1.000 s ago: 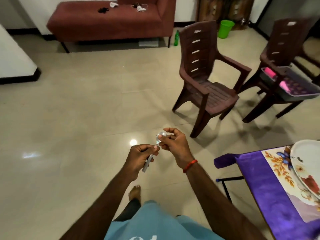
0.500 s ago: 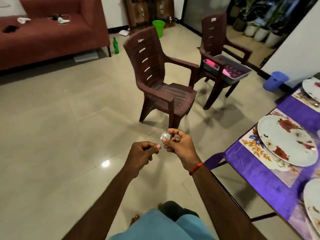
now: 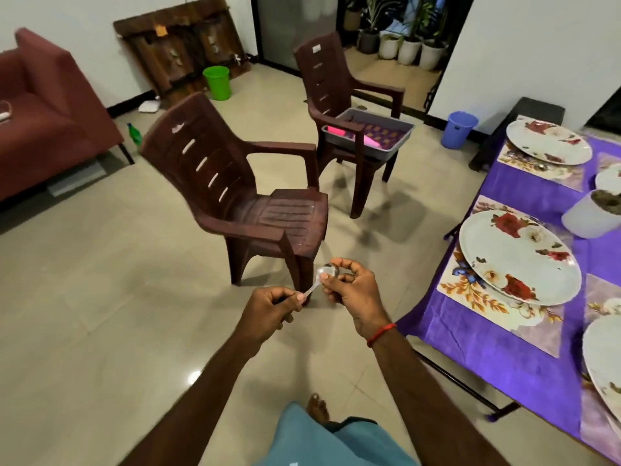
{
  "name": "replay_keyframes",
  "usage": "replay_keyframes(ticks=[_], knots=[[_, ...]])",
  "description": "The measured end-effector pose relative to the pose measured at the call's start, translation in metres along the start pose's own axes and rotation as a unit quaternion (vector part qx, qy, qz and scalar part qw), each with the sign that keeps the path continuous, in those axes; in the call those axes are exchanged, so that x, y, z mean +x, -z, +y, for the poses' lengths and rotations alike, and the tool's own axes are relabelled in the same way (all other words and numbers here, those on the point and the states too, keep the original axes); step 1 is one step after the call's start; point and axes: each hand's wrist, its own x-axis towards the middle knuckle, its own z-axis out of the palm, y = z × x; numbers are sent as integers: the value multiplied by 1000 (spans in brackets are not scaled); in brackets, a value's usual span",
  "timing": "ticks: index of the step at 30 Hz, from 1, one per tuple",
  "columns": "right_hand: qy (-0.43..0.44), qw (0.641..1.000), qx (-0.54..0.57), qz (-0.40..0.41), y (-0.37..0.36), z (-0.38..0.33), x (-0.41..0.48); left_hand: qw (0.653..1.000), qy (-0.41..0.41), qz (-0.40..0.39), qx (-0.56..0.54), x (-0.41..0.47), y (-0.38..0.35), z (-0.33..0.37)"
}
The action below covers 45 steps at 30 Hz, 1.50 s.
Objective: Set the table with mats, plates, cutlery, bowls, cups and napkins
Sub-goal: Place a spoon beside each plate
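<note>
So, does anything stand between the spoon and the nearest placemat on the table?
Nothing visible does. The left hand and right hand hold the spoon above the floor; the placemat lies to its right, the brown chair ahead, off that path.

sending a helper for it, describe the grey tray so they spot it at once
Left of the purple-clothed table stand two brown plastic armchairs. The farther armchair carries the grey rectangular plastic tray on its seat. It alone is grey, with pink items inside.

plates (image 3: 519,260) sit on mats (image 3: 470,292) on the table (image 3: 470,351), right of chairs (image 3: 289,216).
</note>
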Motion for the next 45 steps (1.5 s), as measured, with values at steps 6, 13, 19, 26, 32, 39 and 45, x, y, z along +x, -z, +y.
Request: replay_keyframes(ticks=[6,13,19,26,32,39,45], knots=[[5,998,35,59,33,-16,50,999,13,-28,26,73,-24,27],[-23,980,144,133,75,-13,80,994,10,-98,40,124,-69,49],[-20,960,190,203,115,-14,96,983,24,-173,63,164,-112,55],[-14,930,193,314,173,-17,116,947,8,-297,124,227,-177,69],[-6,891,219,398,204,-28,133,914,10,-376,152,279,-229,95],[-10,842,222,492,226,-19,143,854,-17,-480,201,322,-275,94],[-43,809,211,547,234,3,121,796,-60,-547,252,327,-305,77]])
